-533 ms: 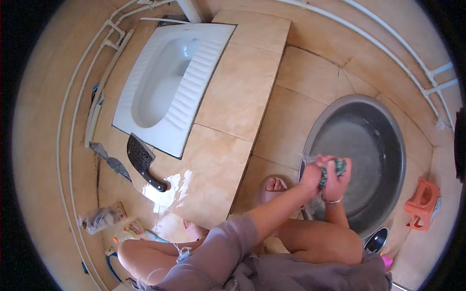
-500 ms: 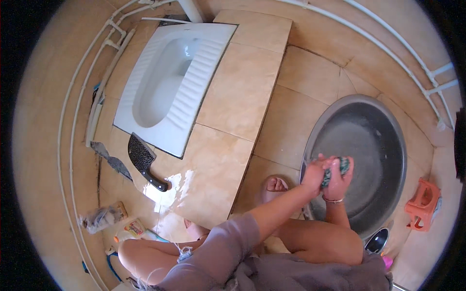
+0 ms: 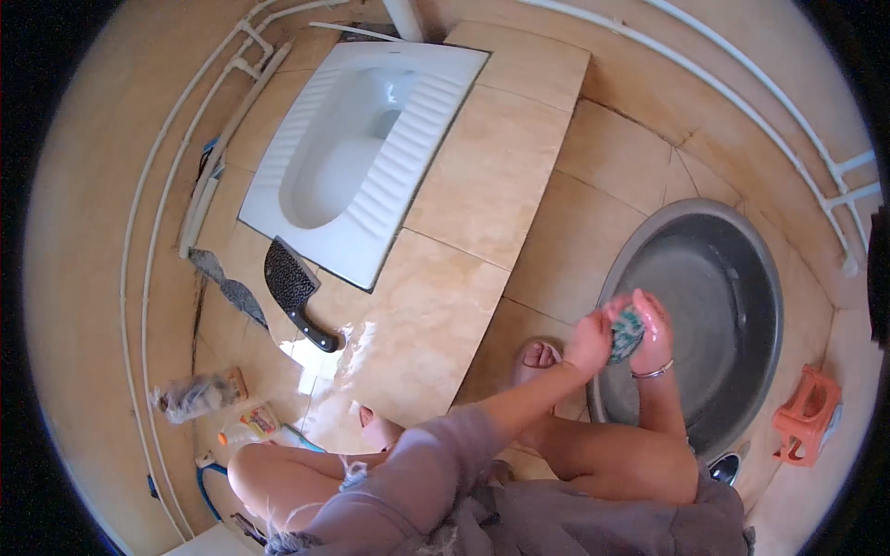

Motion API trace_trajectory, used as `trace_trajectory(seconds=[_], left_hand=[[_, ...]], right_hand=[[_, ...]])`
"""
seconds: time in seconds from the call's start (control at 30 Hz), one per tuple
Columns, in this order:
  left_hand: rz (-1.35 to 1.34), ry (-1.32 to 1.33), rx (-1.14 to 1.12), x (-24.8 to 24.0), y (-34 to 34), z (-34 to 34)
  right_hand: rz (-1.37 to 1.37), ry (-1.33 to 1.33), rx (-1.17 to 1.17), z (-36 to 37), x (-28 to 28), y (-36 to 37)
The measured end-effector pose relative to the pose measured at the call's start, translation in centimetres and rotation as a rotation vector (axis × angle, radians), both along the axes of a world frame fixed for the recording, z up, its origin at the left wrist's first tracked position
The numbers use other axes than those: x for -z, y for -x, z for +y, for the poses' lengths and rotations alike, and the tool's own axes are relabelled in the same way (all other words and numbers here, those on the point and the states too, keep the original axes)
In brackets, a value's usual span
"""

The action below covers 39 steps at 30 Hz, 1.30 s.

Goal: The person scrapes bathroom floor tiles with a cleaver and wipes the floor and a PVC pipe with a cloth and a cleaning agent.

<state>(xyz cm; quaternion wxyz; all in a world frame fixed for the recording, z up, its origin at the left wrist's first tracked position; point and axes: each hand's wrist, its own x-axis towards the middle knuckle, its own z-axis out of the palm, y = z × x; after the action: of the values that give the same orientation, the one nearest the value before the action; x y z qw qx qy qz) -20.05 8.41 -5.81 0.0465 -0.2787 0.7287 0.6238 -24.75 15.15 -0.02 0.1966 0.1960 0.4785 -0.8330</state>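
Observation:
Over the near left part of a large grey basin (image 3: 718,343), both hands are together around a wet, mottled green-and-white cloth or scrubbing pad (image 3: 627,335); its exact kind cannot be made out. My left hand (image 3: 590,345) has its fingers curled against the left side of it. My right hand (image 3: 654,334), with a bracelet at the wrist, wraps it from the right, and its skin looks wet. Farther left, a cleaver (image 3: 293,285) with a dark textured blade and black riveted handle lies on the raised tiled step, apart from both hands.
A white squat toilet (image 3: 431,139) is set into the tiled step (image 3: 491,176). An orange plastic stool (image 3: 805,417) stands right of the basin. A bagged bundle (image 3: 199,397) and a clear bottle (image 3: 250,424) lie at the lower left. White pipes (image 3: 732,79) run along the walls.
Both hands have shifted their hold on the mottled cloth or pad, the right palm turning more upward. The whole view has swung slightly. The cleaver and basin stay in place.

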Motion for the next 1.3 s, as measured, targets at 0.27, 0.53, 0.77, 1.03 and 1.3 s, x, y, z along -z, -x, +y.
trace_trajectory(seconds=[0.27,0.53,0.77,1.03,1.3], left_hand=[[-0.019,0.11,-0.299,-7.0,-4.9,-15.3],[-0.101,0.549,-0.361,-3.6,-11.9,-23.8],[-0.087,1.235,-0.666,-2.9,-15.7,-29.6],[-0.472,0.918,-0.786,-3.0,-17.2,-33.1],[0.062,0.067,-1.09,-4.0,-21.0,-35.9]], right_hand=[[0.237,-0.301,-0.621,-5.4,-1.9,2.8],[0.85,-0.949,-0.94,-16.7,3.3,5.3],[1.52,-1.378,-0.998,-22.6,5.8,5.9],[1.513,-1.131,-1.409,-27.0,2.8,-5.4],[1.983,-0.91,-1.289,-22.8,3.8,-7.0]])
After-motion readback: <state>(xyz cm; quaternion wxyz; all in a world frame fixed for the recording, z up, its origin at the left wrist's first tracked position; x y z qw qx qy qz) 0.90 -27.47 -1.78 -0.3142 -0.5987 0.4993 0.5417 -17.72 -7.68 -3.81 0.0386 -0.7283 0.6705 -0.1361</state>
